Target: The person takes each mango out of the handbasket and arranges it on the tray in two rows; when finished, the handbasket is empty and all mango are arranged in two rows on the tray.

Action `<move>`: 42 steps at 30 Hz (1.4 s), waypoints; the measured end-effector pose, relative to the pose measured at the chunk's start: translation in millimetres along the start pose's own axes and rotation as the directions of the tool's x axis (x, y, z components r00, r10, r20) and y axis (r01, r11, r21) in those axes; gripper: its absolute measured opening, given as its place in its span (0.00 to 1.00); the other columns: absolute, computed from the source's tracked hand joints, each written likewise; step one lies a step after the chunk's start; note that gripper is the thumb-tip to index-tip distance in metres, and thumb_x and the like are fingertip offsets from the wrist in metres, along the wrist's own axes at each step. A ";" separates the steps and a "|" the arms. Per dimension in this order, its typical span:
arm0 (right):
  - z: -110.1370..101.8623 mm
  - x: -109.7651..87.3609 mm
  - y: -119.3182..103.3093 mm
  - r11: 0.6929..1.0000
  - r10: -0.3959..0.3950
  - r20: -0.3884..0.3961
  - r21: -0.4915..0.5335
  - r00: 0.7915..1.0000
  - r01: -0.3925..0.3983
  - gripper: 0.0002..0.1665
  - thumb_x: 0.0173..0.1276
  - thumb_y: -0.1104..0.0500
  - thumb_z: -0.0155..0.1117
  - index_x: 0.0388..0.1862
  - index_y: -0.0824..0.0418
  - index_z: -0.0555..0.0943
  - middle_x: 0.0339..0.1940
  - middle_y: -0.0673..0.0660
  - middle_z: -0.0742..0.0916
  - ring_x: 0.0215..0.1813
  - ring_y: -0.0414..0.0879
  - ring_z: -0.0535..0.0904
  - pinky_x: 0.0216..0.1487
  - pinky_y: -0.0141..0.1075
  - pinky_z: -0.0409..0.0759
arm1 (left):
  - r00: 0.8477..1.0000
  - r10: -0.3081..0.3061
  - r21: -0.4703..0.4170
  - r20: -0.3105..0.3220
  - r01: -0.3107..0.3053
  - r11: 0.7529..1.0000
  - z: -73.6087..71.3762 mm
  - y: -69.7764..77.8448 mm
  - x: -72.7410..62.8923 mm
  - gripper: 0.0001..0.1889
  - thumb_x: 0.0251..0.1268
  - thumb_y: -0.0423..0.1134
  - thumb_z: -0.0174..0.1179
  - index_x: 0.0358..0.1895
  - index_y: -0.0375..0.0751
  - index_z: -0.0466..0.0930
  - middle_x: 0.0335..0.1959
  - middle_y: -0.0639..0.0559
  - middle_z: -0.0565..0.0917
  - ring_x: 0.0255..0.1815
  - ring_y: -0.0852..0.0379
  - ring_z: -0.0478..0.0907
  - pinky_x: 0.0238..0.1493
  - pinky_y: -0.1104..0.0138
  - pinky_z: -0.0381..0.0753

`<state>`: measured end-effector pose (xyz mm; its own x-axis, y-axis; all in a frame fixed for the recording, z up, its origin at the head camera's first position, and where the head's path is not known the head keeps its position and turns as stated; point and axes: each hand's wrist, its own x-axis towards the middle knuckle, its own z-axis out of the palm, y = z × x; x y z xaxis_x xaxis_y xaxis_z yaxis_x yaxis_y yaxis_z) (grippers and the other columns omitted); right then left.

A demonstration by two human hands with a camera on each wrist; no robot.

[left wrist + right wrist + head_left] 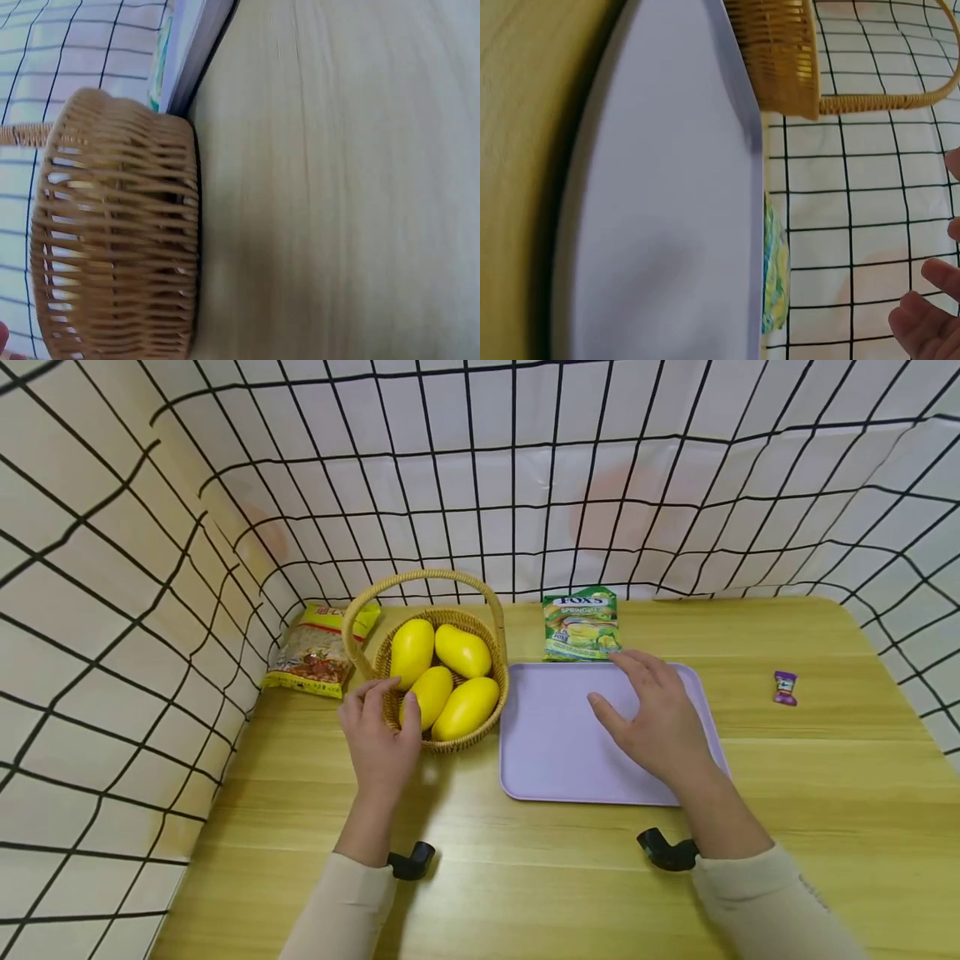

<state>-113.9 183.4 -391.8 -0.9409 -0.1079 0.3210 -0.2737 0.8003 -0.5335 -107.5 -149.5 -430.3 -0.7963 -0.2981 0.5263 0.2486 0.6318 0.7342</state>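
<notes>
A wicker basket (471,739) with a tall arched handle holds several yellow mangoes (465,708). Over the basket's near left edge hovers my left hand (381,739), its fingers loosely bent and thumb beside the nearest mango; contact with the fruit cannot be made out. In the left wrist view the woven side of the basket (120,240) shows, with only a bit of a finger at the edge. My right hand (663,727), fingers spread and holding nothing, is above a lilac tray (555,735). The right wrist view shows its fingertips (922,322) raised beyond the tray.
Behind the tray lies a green FOX'S candy bag (581,625). Left of the basket is a yellow and clear food packet (318,647). A small purple wrapped candy (785,687) lies at the right. Black wire mesh (510,485) encloses the wooden table (525,877) at back and sides.
</notes>
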 end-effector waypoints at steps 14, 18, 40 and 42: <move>35.9 -7.1 -15.1 0.974 -0.187 0.038 0.134 0.982 0.181 0.30 0.63 0.51 0.75 0.62 0.60 0.81 0.60 0.58 0.84 0.62 0.55 0.79 0.61 0.55 0.78 | 0.934 -0.352 -0.366 -0.062 0.307 0.878 17.7 -20.1 -3.5 0.12 0.72 0.37 0.61 0.51 0.33 0.82 0.62 0.40 0.66 0.58 0.43 0.66 0.50 0.59 0.64; 42.4 -3.7 -24.8 0.963 -0.213 0.109 0.193 0.971 0.190 0.29 0.64 0.49 0.74 0.63 0.57 0.80 0.62 0.55 0.84 0.63 0.52 0.79 0.61 0.53 0.79 | 0.894 -0.447 -0.412 -0.038 0.393 0.822 25.2 -23.8 -1.2 0.14 0.73 0.39 0.60 0.54 0.33 0.80 0.71 0.42 0.65 0.68 0.45 0.65 0.62 0.56 0.67; 77.0 46.7 -72.8 0.912 -0.406 0.368 0.216 0.836 0.348 0.33 0.66 0.44 0.73 0.67 0.53 0.79 0.67 0.52 0.81 0.70 0.50 0.74 0.73 0.48 0.72 | 0.881 -0.469 -0.454 0.053 0.440 0.775 30.1 -42.3 -8.3 0.18 0.77 0.37 0.52 0.65 0.35 0.74 0.69 0.44 0.74 0.79 0.52 0.60 0.79 0.55 0.57; 78.7 53.6 -76.8 0.909 -0.416 0.397 0.209 0.818 0.361 0.33 0.66 0.44 0.73 0.67 0.53 0.79 0.67 0.52 0.82 0.70 0.51 0.74 0.74 0.49 0.71 | 0.885 -0.463 -0.449 0.053 0.435 0.781 29.9 -43.3 -8.7 0.18 0.77 0.37 0.52 0.65 0.35 0.75 0.69 0.44 0.74 0.78 0.52 0.61 0.78 0.55 0.58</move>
<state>-159.1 69.7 -395.2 -0.7347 -0.6558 0.1739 -0.6305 0.5652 -0.5320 -127.8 -152.8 -479.5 -0.8488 -0.5184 0.1034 0.0951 0.0426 0.9946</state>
